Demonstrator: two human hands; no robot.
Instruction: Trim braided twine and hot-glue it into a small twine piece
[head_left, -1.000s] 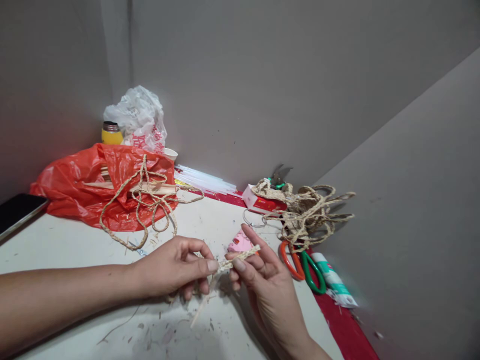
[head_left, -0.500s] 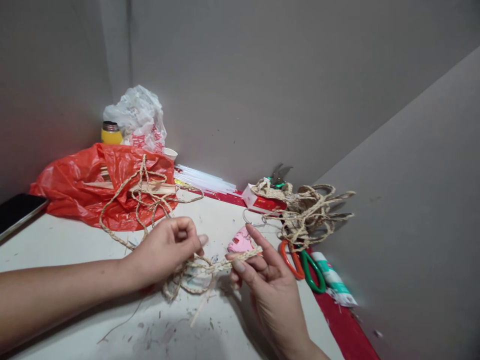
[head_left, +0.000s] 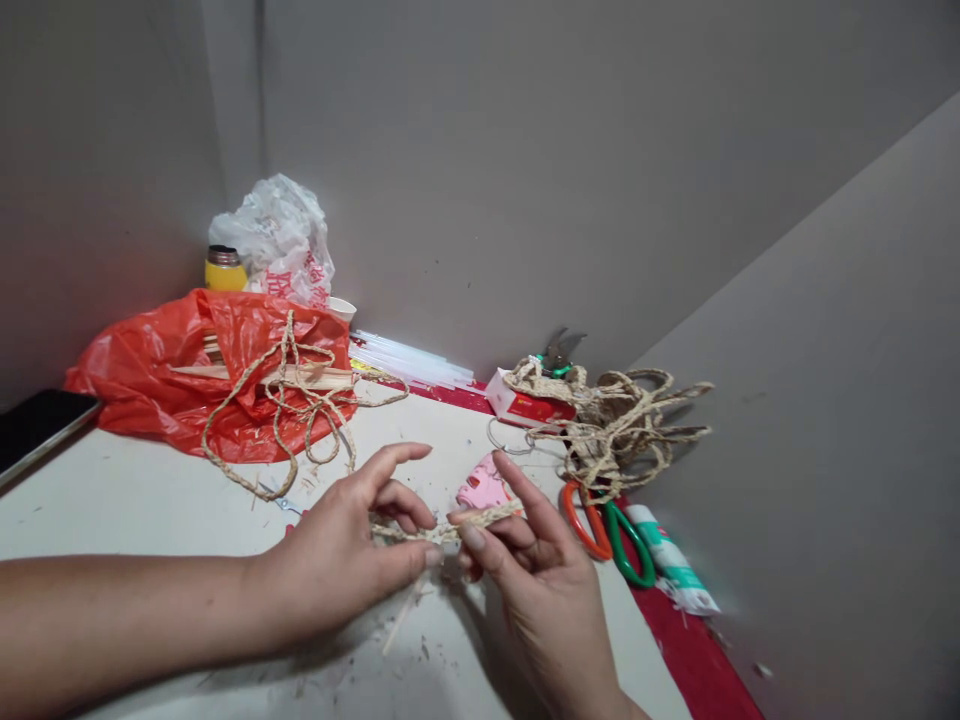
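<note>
A pale braided straw cord (head_left: 487,515) runs between my two hands, low over the table. My right hand (head_left: 540,580) pinches it between thumb and fingers, its index finger raised and a short length lying across the fingers. My left hand (head_left: 352,540) has its thumb and bent fingers closed around the cord to the left, index finger lifted clear. Its palm hides most of the cord on that side. A thin loose straw strand (head_left: 403,615) hangs below. Behind the right fingertips lies a pink patterned item (head_left: 480,482).
A red plastic bag (head_left: 150,370) with straw strips and a looped braid (head_left: 281,385) lies left, near a phone (head_left: 45,430). Clear sticks (head_left: 420,360) line the back edge. At right are a braid bundle (head_left: 622,420), orange and green handles (head_left: 630,545) and a white-green packet (head_left: 675,560).
My left hand has come down and right, opened its raised fingers and closed thumb and fingers around the cord beside my right hand. The right hand stays nearly still.
</note>
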